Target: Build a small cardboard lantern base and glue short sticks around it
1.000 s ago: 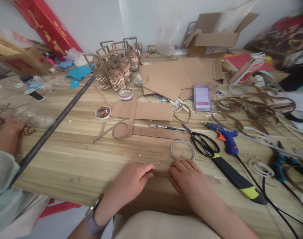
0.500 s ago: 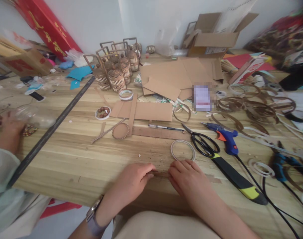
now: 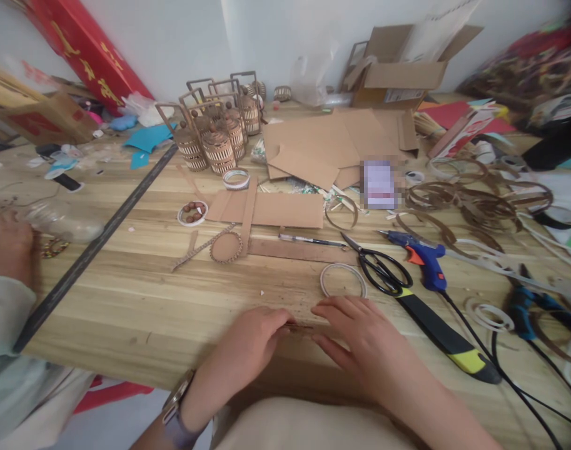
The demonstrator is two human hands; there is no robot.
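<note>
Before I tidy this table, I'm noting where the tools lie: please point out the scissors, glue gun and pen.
Scissors (image 3: 361,251), head view: where blades meet handles.
Glue gun (image 3: 426,251), head view: its blue body.
Pen (image 3: 313,240), head view: middle of its barrel.

Front-left tabletop (image 3: 149,312) open; ring (image 3: 344,265), scissors (image 3: 363,254) obstruct right.
</note>
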